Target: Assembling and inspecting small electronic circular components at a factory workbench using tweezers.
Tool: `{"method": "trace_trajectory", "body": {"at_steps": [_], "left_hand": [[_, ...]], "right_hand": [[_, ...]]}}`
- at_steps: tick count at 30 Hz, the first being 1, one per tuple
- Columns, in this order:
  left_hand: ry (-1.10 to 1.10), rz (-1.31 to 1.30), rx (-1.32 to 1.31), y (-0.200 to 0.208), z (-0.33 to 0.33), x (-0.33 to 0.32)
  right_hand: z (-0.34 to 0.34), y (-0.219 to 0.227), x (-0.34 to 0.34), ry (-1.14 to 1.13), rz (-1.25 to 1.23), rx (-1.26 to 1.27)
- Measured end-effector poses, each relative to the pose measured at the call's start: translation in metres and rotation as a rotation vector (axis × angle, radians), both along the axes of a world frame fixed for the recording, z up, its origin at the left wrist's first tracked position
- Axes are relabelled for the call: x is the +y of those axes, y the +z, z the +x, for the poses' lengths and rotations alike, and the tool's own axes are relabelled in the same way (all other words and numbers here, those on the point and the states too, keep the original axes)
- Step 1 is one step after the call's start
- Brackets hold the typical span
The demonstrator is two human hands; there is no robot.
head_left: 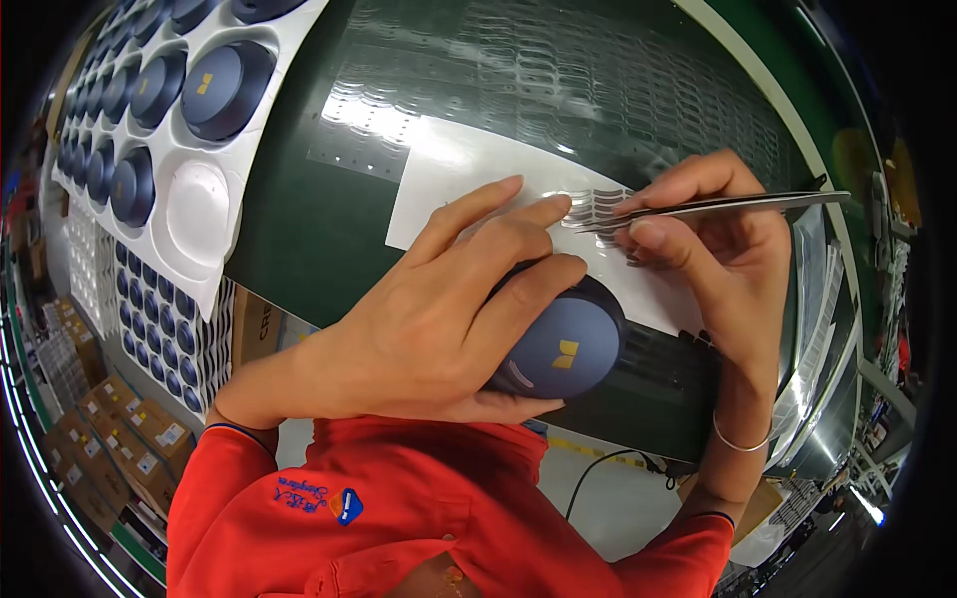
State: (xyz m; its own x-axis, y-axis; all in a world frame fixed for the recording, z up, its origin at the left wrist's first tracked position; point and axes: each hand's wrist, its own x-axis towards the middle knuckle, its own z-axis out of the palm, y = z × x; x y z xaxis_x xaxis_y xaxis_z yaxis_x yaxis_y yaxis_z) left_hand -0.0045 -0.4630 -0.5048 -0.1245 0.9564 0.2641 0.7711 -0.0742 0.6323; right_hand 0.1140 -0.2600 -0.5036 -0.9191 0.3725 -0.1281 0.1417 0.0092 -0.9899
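My left hand is wrapped round a dark blue rounded housing with a small yellow emblem on its face. A short pale curved strip shows near the housing's edge, below my fingers. Its index and middle fingertips reach over a white sheet bearing rows of small curved grey strips. In my right hand, thumb and fingers pinch a pair of metal tweezers. The tweezers' tips lie at the strips, close to my left fingertips; whether they grip a strip I cannot tell.
At the left, a white moulded tray holds several similar blue housings. Clear sheets with curved outlines cover the far part of the dark green table. Stacked trays and cardboard boxes stand lower left. Clear plastic hangs at the right edge.
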Motion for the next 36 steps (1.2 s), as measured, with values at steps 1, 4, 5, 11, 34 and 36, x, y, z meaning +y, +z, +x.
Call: {"method": "trace_trajectory", "body": {"at_steps": [1,4,5,11,34,36], "left_hand": [[0.005,-0.009,0.002,-0.001,-0.001,0.0],[-0.014,-0.027,-0.062,-0.001,-0.004,-0.003],[-0.016,-0.025,-0.069,0.0,-0.005,-0.002],[0.068,-0.077,0.01,0.001,-0.016,-0.005],[-0.288,-0.047,-0.122,-0.012,0.011,-0.025],[-0.289,-0.045,-0.136,-0.014,0.011,-0.026]], "right_hand": [[-0.002,-0.005,0.002,0.014,-0.024,0.028],[-0.002,-0.01,0.005,0.005,-0.097,0.047],[0.0,-0.009,0.007,-0.022,-0.136,0.04],[0.04,-0.005,0.008,-0.115,-0.224,0.119],[0.053,-0.016,-0.025,0.092,0.05,-0.001],[0.052,-0.016,-0.026,0.08,0.057,-0.001]]}}
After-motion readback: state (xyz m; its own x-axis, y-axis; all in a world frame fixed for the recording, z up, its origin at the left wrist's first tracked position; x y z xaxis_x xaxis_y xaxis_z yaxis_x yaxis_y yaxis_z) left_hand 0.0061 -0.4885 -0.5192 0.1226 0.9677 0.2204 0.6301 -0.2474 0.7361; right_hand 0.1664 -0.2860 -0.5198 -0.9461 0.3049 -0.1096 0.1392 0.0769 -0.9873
